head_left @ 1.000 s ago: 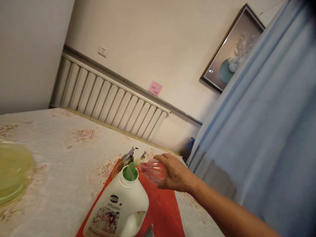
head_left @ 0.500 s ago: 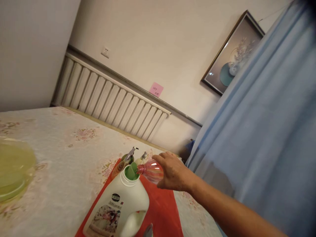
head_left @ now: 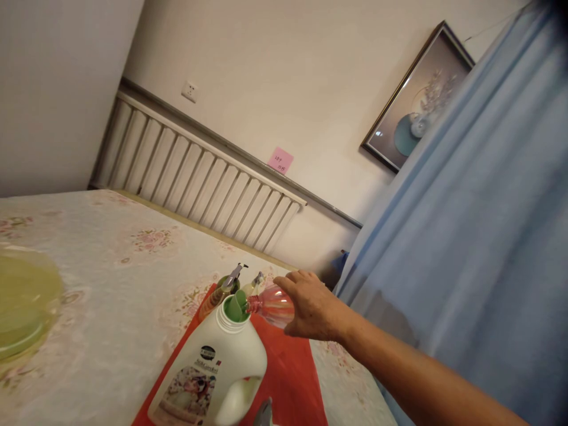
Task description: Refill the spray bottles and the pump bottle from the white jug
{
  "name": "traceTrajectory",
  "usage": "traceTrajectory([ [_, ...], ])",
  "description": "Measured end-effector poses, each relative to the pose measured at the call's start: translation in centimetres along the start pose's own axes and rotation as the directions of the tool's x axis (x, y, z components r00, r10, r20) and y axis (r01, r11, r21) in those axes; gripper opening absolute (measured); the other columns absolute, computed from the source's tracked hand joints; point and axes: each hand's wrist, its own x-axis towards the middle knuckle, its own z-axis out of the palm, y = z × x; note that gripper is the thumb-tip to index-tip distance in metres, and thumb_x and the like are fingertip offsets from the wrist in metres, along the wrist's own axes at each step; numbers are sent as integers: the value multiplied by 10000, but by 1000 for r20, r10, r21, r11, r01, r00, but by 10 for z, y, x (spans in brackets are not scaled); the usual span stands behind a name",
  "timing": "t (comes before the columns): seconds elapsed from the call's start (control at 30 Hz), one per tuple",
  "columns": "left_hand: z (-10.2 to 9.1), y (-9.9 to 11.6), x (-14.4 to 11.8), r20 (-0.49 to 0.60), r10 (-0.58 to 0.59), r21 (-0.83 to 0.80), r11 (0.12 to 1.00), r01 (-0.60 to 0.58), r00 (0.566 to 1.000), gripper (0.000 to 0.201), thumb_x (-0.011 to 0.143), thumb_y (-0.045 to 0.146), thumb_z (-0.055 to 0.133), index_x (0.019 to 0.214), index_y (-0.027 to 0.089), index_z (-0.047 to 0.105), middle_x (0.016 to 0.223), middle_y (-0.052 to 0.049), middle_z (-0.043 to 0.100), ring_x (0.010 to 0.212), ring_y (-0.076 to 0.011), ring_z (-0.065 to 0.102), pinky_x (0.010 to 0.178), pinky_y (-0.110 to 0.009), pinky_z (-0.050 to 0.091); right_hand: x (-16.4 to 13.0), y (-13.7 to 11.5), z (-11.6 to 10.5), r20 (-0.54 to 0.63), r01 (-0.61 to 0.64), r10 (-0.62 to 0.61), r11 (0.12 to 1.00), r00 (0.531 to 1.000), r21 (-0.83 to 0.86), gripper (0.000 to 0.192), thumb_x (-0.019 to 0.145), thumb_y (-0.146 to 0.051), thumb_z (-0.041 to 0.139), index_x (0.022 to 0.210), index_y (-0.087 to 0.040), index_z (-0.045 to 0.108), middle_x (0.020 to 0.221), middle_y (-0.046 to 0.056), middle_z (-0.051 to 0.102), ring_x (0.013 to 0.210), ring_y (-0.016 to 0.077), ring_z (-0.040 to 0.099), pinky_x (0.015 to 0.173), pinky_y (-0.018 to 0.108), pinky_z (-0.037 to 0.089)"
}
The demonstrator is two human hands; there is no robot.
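The right hand (head_left: 313,307) is wrapped around a pink bottle (head_left: 273,306), tipped on its side with its neck touching the green spout (head_left: 235,306) of a white jug (head_left: 213,373) — the jug stands on a red mat (head_left: 293,378) on the floral-covered surface (head_left: 110,296). Two pump bottles (head_left: 224,290) stand just behind the jug. The left hand is out of sight. A blue curtain (head_left: 465,236) hangs at the right — a yellow-green bowl (head_left: 22,307) sits far left.

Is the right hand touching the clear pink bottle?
Touching. The head view shows the right hand wrapped around the clear pink bottle, which is tipped toward the white jug.
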Motion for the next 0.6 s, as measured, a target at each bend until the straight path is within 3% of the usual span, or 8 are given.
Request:
traceTrajectory([
  [0.17,-7,-1,4,3,4,-21,1000,-4,1000,251,974,327,504,1147,184,615,1065,-43,677,942,-219,673,743,-370,583,1,-1,-3,-3,-3,3,1000,1000,-23,532,616,-279,707,1119,-177,566,1040,98,623,948,272,543,859,379,422],
  [0.37,-1,-11,1,-1,19,-29,999,-19,1000,258,964,333,524,1160,188,609,1083,-46,674,944,-222,671,745,-374,583,2,-2,-6,-1,-3,3,999,1000,-48,468,618,-251,680,1067,-180,569,1022,98,618,926,265,536,843,372,421],
  [0.5,3,-33,-12,13,-18,-19,1000,18,1000,248,953,335,546,1148,198,615,1086,-44,676,961,-234,666,747,-379,581,2,0,-4,-7,9,-10,997,1000,-82,553,625,-262,670,1157,-174,547,1060,113,618,950,281,533,850,385,417],
  [0.6,2,-66,-35,36,-89,0,996,89,995,261,956,334,538,1169,200,608,1128,-51,668,1018,-255,652,789,-413,573,3,1,-4,-15,16,-17,995,1000,-100,546,637,-263,663,1164,-178,545,1045,110,617,944,281,533,841,382,417],
])
